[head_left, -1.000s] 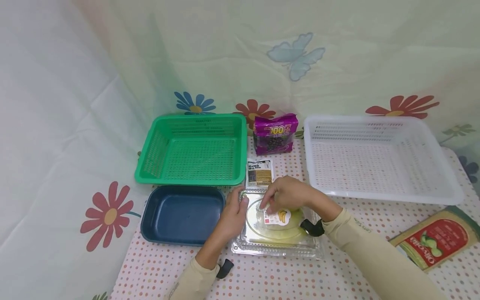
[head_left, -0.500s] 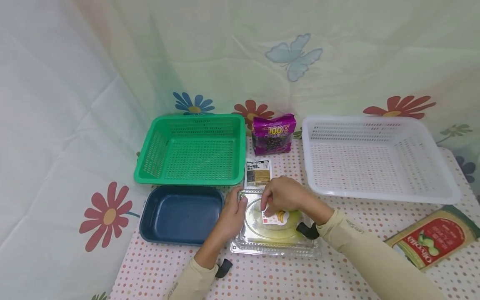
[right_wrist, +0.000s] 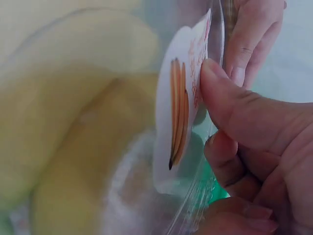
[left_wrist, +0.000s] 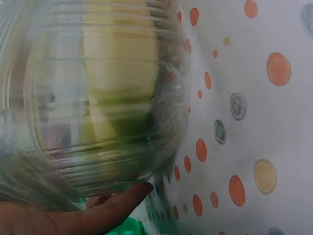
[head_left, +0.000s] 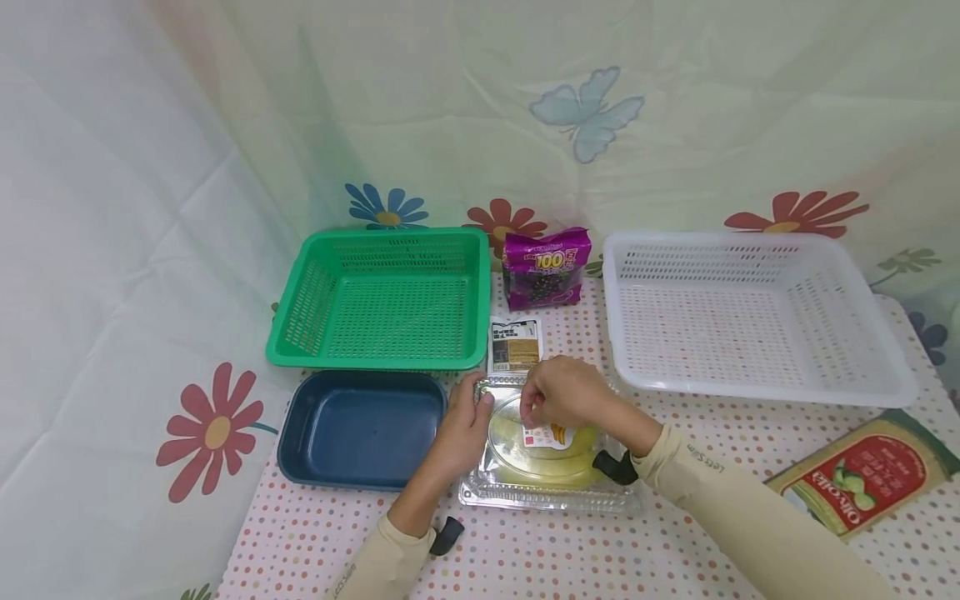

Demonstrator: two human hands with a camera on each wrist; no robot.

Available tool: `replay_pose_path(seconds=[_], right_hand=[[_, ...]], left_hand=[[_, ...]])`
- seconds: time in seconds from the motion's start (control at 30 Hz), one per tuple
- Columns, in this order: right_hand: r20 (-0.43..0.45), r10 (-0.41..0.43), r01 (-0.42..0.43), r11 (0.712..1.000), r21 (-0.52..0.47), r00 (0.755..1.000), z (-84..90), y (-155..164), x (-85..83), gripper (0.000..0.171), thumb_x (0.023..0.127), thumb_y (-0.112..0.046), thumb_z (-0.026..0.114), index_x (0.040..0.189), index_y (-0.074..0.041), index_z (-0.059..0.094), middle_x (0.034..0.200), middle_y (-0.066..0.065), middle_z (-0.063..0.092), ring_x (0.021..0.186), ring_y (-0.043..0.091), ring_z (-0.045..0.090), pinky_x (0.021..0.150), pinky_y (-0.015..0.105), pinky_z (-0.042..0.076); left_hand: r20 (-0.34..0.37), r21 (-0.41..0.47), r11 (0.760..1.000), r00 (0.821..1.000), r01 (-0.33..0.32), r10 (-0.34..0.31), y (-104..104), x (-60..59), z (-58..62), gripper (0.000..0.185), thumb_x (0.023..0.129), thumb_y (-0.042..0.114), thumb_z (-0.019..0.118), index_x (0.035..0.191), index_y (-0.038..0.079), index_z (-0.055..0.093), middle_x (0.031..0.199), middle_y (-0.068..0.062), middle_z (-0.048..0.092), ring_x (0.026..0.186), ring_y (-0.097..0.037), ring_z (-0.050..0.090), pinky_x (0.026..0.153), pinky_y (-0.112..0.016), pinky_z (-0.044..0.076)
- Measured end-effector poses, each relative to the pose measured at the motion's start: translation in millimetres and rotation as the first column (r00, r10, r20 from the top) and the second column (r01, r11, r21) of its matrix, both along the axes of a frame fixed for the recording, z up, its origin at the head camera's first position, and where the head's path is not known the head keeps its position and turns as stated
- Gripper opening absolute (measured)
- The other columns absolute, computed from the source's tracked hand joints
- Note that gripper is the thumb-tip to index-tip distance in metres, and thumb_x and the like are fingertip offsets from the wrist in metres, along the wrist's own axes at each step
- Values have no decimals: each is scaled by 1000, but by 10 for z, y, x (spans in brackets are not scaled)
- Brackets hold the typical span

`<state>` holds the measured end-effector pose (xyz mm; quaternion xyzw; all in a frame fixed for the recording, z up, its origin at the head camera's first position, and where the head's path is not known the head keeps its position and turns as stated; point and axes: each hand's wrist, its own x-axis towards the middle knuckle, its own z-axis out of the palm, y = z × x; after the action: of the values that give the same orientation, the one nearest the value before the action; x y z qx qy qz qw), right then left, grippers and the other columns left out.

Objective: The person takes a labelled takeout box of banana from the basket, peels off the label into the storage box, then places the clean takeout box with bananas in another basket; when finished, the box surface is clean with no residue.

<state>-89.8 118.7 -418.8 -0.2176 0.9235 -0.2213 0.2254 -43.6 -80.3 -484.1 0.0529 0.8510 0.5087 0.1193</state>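
Note:
A clear plastic clamshell box (head_left: 547,492) with yellow-green fruit under a banana sticker (head_left: 551,436) lies on the dotted table near me. My left hand (head_left: 468,425) grips its far left corner, thumb on top. My right hand (head_left: 558,392) pinches the far edge of the lid just above the sticker. In the right wrist view the thumb (right_wrist: 234,107) presses beside the sticker (right_wrist: 178,112), with fingers curled behind the clear plastic and the yellow fruit (right_wrist: 63,147) to the left. The left wrist view shows the ribbed box (left_wrist: 98,98) close up, with a finger (left_wrist: 112,205) under it.
A green basket (head_left: 382,300) and a dark blue tray (head_left: 360,429) stand to the left. A white basket (head_left: 750,312) stands at the right. Between the baskets are a purple snack bag (head_left: 546,268) and a small flat packet (head_left: 514,346). A red-green package (head_left: 862,483) lies near the right edge.
My right hand has shifted a little to the left over the lid. The left hand keeps its hold on the corner and the box has stayed in place.

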Motion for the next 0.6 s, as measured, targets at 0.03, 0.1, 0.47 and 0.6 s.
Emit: replay_pose_path(seconds=[0.03, 0.1, 0.47, 0.6], right_hand=[[-6, 2, -2, 1000, 4, 1000, 1, -1, 11, 21, 79, -20, 87, 67, -29, 72, 67, -11, 56, 64, 10, 50, 54, 26, 40], [-23, 8, -8, 1000, 4, 1000, 2, -5, 34, 21, 79, -18, 85, 67, -28, 71, 66, -11, 55, 64, 10, 49, 54, 26, 39], [-10, 107, -108, 990, -87, 994, 11, 41, 17, 21, 85, -9, 75, 71, -23, 67, 72, -11, 56, 66, 8, 48, 58, 26, 40], [113, 156, -133, 973, -190, 981, 35, 117, -79, 17, 87, -4, 71, 77, -18, 68, 68, -7, 50, 63, 9, 45, 59, 25, 38]], left_hand=[[0, 1, 1000, 1000, 1, -1, 2, -2, -5, 47, 111, 29, 39, 154, 9, 35, 155, -26, 39, 144, -47, 38, 114, -64, 35], [-2, 6, 1000, 1000, 2, -2, 4, 0, -4, 47, 111, 28, 40, 154, 9, 35, 155, -26, 38, 145, -47, 38, 114, -64, 35], [7, 21, 1000, 1000, 10, -10, -20, 4, -7, 47, 112, 28, 39, 154, 9, 33, 157, -25, 36, 147, -45, 34, 116, -63, 33], [-7, 24, 999, 1000, 24, -24, -14, 5, -9, 47, 112, 28, 38, 154, 7, 33, 155, -27, 37, 147, -46, 34, 115, -64, 34]])
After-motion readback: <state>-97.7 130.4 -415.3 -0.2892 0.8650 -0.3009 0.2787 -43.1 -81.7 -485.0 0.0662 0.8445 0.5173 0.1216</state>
